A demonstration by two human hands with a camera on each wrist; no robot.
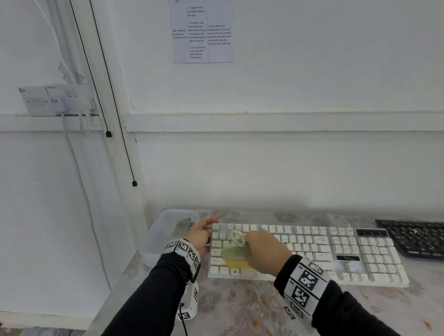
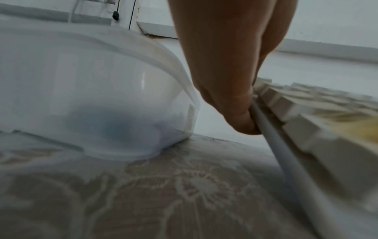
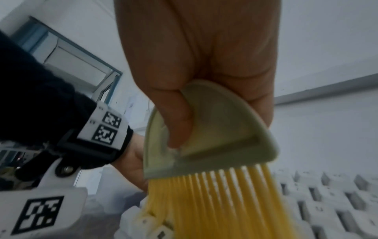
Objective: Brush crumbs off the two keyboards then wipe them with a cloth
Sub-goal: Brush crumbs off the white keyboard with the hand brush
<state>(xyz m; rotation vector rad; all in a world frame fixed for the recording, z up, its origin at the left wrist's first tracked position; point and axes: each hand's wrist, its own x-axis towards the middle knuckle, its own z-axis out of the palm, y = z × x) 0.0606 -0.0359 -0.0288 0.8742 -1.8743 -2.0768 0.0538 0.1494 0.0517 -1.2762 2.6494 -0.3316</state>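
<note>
Tablecloth [image 1: 251, 319], pale and flower-patterned, covers the table and is dotted with orange crumbs along its near side. On it the long white plastic keyboard [image 1: 324, 250] lies square to the person, and the black keyboard [image 1: 425, 236] sits beyond its right end, crumbs scattered over its keys, so it looks not yet brushed. A translucent plastic tub [image 1: 167, 233] stands just beside the white keyboard's left end, with something dark lying inside; I cannot tell what.

The left hand [image 1: 200, 234] holds the white keyboard's far-left corner, thumb curled against its edge and fingers over the top, likely to keep it from sliding under the strokes. The right hand [image 1: 266, 252] pinches the pale green plastic head of a small brush [image 1: 235, 252], thumb pressed into its hollow and fingers behind. Its yellow bristles [image 3: 216, 202] point down onto the left-hand keys, a steep angle that probably helps flick crumbs out of the gaps.
</note>
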